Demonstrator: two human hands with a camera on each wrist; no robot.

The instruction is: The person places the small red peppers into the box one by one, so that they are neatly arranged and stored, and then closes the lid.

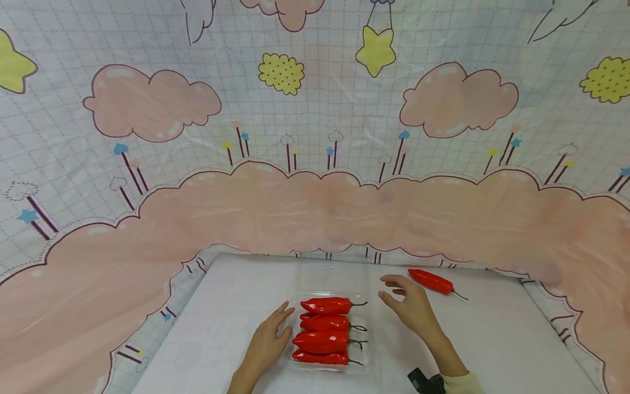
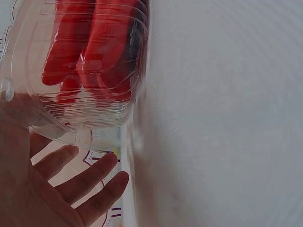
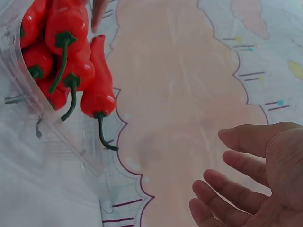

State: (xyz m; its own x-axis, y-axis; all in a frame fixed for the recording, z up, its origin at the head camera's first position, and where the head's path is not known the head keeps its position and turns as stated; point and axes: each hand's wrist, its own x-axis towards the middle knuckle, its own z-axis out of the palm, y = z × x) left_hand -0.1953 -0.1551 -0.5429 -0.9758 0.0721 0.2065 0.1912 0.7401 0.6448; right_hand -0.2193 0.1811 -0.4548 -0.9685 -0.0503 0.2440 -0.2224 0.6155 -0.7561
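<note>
Several glossy red chili peppers (image 1: pixel 322 341) with green stems lie stacked crosswise in a clear plastic clamshell box (image 1: pixel 369 358). Its lid (image 1: pixel 332 278) is folded back, away from me. My left hand (image 1: pixel 268 339) is beside the box's left side, fingers extended; in the left wrist view that hand (image 2: pixel 71 194) appears close to the ribbed wall (image 2: pixel 85 116), and contact cannot be made out. To the right of the box, my right hand (image 1: pixel 412 307) hovers with loosely bent fingers and holds nothing. One loose chili pepper (image 1: pixel 431 281) lies just beyond it.
Under everything is a white tabletop (image 1: pixel 211 317). A cloth (image 1: pixel 315 213) printed with clouds and stars hangs behind the table and along its sides. A dark strap (image 1: pixel 425 381) sits around my right wrist.
</note>
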